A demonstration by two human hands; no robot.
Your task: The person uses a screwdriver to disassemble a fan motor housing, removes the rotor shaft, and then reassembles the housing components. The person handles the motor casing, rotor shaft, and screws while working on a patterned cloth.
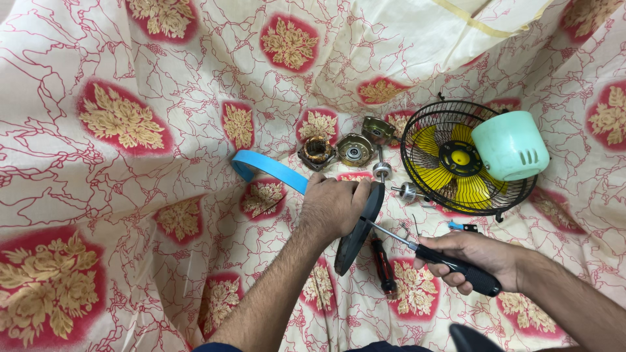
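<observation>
My left hand (pixel 332 205) grips the top edge of a dark round fan base plate (pixel 355 238), held on edge above the cloth. My right hand (pixel 473 257) is closed on the black handle of a screwdriver (pixel 450 264), whose metal shaft points left and meets the plate's face. A curved blue bracket (pixel 264 166) runs out from under my left hand toward the upper left. A second screwdriver with a red and black handle (pixel 383 264) lies on the cloth below the plate.
A black wire fan guard (pixel 427 127) with yellow blades (pixel 469 189) and a pale green motor cover (pixel 508 145) lies at right. Motor parts (pixel 318 153), a round metal housing (pixel 354 150), a rotor shaft (pixel 381 171) and a small blue piece (pixel 458 226) are scattered on the red-patterned cream cloth (pixel 117 182).
</observation>
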